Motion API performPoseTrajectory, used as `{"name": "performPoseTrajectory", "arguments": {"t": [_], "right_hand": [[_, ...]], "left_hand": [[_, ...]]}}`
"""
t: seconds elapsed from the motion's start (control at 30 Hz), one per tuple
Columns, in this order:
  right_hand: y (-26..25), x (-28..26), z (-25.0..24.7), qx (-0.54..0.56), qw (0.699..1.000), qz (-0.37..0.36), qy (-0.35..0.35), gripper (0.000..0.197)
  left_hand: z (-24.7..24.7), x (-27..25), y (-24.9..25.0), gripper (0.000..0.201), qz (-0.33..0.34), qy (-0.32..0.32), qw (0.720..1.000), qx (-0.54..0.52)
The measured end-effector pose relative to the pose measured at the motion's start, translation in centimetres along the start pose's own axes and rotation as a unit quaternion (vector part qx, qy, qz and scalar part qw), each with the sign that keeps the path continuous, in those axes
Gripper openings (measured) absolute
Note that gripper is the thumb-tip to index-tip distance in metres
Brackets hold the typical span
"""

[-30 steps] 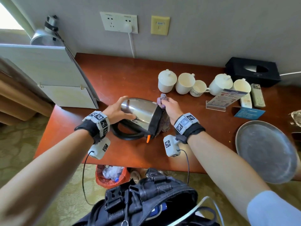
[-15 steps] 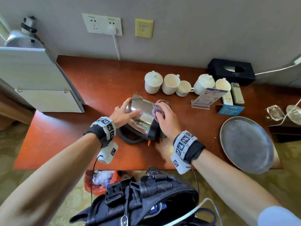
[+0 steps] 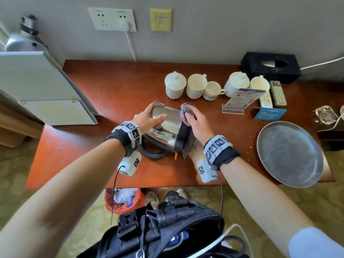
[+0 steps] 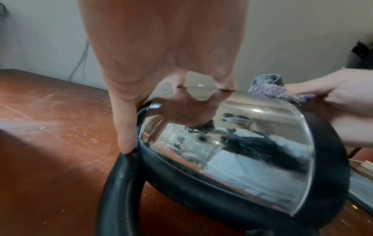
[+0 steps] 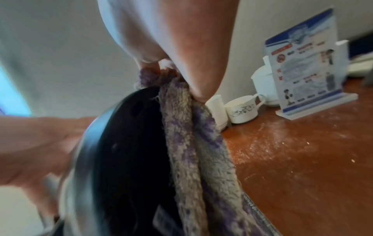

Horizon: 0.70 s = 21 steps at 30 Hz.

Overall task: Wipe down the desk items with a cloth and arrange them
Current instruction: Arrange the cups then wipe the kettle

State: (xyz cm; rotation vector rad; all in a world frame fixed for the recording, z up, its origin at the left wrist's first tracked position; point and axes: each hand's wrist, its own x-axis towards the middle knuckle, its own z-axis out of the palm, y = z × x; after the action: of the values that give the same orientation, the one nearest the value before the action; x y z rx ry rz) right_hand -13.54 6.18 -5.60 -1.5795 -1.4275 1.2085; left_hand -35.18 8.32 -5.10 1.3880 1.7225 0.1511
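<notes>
A steel kettle (image 3: 167, 125) with a black base and handle lies on its side on the red-brown desk (image 3: 111, 86). My left hand (image 3: 149, 118) rests on its lid end, fingers spread and fairly straight, and its thumb touches the black rim in the left wrist view (image 4: 125, 127). My right hand (image 3: 197, 123) grips a purple-grey cloth (image 3: 185, 116) and presses it on the kettle's upper edge by the base. The rest of the cloth (image 5: 191, 135) hangs down over the black underside (image 5: 121, 143).
White cups (image 3: 196, 86), some with lids, stand in a row behind the kettle. To the right are a sign stand (image 3: 240, 99), remotes (image 3: 278, 93), a black tissue box (image 3: 270, 67) and a round metal tray (image 3: 288, 153). A white cabinet (image 3: 37, 81) borders the desk's left.
My right hand has slid the cloth from the kettle's far side up over its base end. The left hand has stayed on the kettle.
</notes>
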Motion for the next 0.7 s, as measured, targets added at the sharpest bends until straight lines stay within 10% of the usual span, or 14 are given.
{"name": "performPoseTrajectory", "arguments": {"t": [0.13, 0.4, 0.7], "right_hand": [[-0.1, 0.1, -0.8, 0.062, 0.998, 0.003, 0.005, 0.018], [2.7, -5.3, 1.4, -0.154, 0.969, -0.192, -0.022, 0.045], [0.0, -1.0, -1.1, 0.108, 0.992, 0.061, 0.028, 0.022]], "left_hand": [[0.0, 0.2, 0.0, 0.092, 0.004, 0.001, 1.000, -0.015], [0.0, 0.8, -2.2, 0.123, 0.019, -0.027, 0.998, -0.056], [0.0, 0.4, -1.7, 0.102, 0.024, -0.050, 0.995, -0.088]]}}
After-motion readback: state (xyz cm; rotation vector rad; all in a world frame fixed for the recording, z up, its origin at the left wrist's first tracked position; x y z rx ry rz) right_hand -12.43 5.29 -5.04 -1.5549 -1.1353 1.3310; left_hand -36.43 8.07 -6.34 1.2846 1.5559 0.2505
